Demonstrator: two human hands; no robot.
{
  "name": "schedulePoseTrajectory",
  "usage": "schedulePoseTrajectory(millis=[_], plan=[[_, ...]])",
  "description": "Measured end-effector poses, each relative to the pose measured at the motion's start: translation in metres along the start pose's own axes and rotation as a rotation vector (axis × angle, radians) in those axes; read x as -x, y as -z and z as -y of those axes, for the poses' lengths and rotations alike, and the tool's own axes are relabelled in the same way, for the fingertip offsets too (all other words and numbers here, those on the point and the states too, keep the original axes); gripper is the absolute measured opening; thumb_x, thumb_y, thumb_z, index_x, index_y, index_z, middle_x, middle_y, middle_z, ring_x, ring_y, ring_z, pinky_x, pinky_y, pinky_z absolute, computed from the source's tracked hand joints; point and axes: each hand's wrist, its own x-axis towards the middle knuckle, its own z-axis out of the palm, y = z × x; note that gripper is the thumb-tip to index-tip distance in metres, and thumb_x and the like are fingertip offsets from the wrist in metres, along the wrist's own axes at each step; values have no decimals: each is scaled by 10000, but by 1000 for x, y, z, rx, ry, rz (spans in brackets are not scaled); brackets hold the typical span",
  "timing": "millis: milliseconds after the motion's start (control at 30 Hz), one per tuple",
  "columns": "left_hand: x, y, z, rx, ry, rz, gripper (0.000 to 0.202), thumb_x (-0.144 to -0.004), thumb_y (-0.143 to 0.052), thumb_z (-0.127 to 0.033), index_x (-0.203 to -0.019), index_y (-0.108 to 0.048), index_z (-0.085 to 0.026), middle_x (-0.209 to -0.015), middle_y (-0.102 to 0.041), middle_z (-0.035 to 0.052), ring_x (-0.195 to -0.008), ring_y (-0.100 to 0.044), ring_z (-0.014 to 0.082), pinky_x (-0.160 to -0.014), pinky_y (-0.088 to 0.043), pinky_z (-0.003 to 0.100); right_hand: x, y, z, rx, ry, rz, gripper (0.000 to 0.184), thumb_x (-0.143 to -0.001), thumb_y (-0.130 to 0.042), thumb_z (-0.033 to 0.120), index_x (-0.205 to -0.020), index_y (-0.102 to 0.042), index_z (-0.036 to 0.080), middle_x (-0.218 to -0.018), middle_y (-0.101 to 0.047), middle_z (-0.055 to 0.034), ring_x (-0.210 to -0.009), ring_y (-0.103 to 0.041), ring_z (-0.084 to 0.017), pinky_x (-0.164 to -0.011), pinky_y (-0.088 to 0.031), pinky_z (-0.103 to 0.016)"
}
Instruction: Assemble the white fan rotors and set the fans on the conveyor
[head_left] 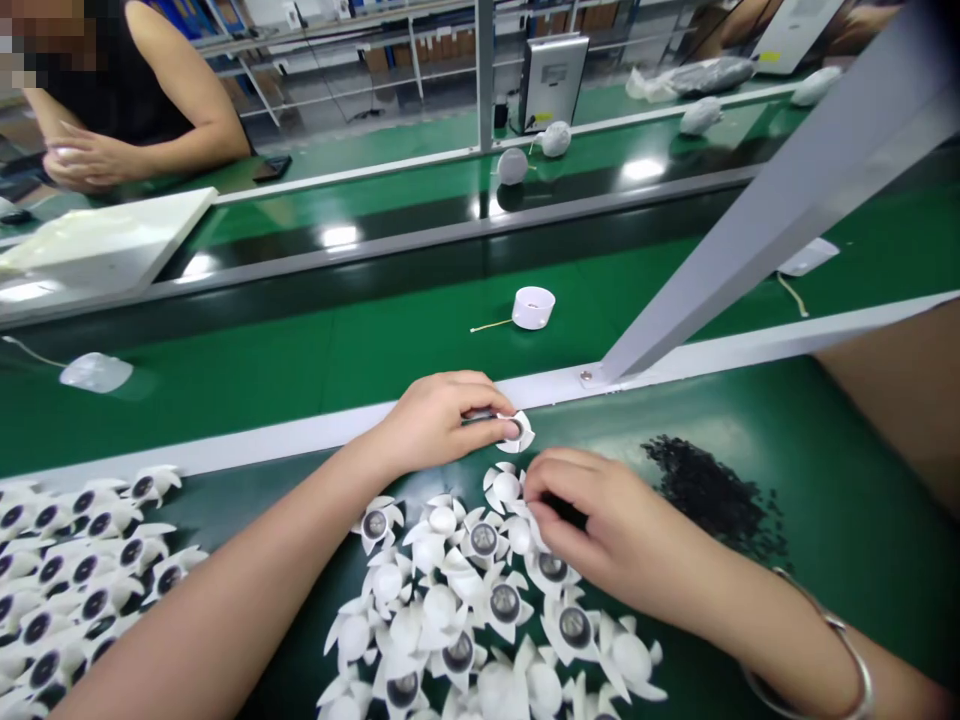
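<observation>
My left hand [442,420] pinches a small white fan wheel [517,434] between thumb and fingers, beside the rail at the table's back edge. Just to its right, my right hand [592,505] is closed, fingertips drawn together at the top of a heap of loose white fan wheels [441,608]. What those fingertips hold, if anything, is hidden. Some wheels in the heap show a round metallic hub, others lie with the smooth white cap up. A small pile of black bits [701,490] lies right of my right hand.
At left stand rows of white fan wheels with dark centres [86,570]. Behind the rail [285,440], a green belt carries a white cup-shaped part with a wire [534,308]. A grey slanted post [750,220] rises at right. A person [172,90] sits across.
</observation>
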Motion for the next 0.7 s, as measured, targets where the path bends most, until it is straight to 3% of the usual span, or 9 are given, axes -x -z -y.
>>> schedulePoseTrajectory(millis=[133, 333, 600, 700], plan=[[-1, 2, 3, 11, -86, 74, 341, -793, -777, -444, -1073, -748, -252, -1063, -712, 14, -966, -648, 155, -789, -460, 234, -8, 1, -9, -27, -30, -165, 119, -861, -547, 92, -828, -606, 189, -819, -613, 7, -745, -561, -116, -670, -429, -233], [-1, 0, 11, 8, -90, 55, 279, -785, -769, -416, -1019, -767, -263, -1034, -714, -5, -939, -655, 153, -736, -448, 229, -22, -5, -15, 131, -20, -291, 101, -852, -577, 118, -804, -640, 182, -781, -618, -4, -717, -569, -123, -669, -446, -241], [0, -1, 10, -21, -107, 34, 214, -775, -760, -371, -963, -779, -272, -991, -712, -30, -884, -648, 134, -668, -413, 231, -38, -3, -4, 379, -114, -218, 84, -806, -620, 150, -745, -660, 191, -745, -624, 6, -637, -555, -125, -611, -404, -259], [0, -1, 8, -48, -96, 26, 201, -757, -770, -351, -942, -780, -272, -996, -710, -36, -898, -643, 137, -669, -411, 233, -39, -4, 0, 568, -81, -181, 104, -836, -600, 166, -751, -659, 176, -752, -628, -20, -665, -564, -160, -607, -382, -287]])
